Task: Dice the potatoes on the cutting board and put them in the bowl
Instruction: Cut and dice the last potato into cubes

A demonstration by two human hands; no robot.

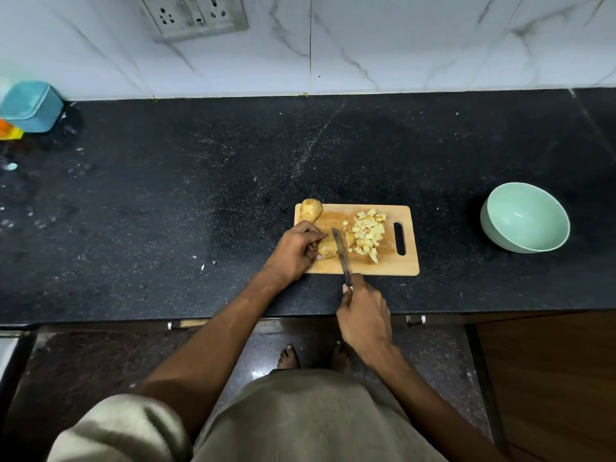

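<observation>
A wooden cutting board [386,266] lies on the black counter. My left hand [295,250] grips a cut potato piece [327,248] near the board's left side. My right hand [363,313] holds a knife [340,253] by its handle, the blade standing across the potato's cut end. A slice [350,239] sits just right of the blade. A pile of several diced pieces [368,235] covers the board's right half. A whole potato [310,210] rests at the far left corner. The pale green bowl [525,217], with nothing in it, stands to the right.
A blue container [31,106] and an orange item [8,128] stand at the counter's far left by the tiled wall. A wall socket [195,15] is above. The counter's front edge runs below my right hand, with drawer handles [415,320] under it.
</observation>
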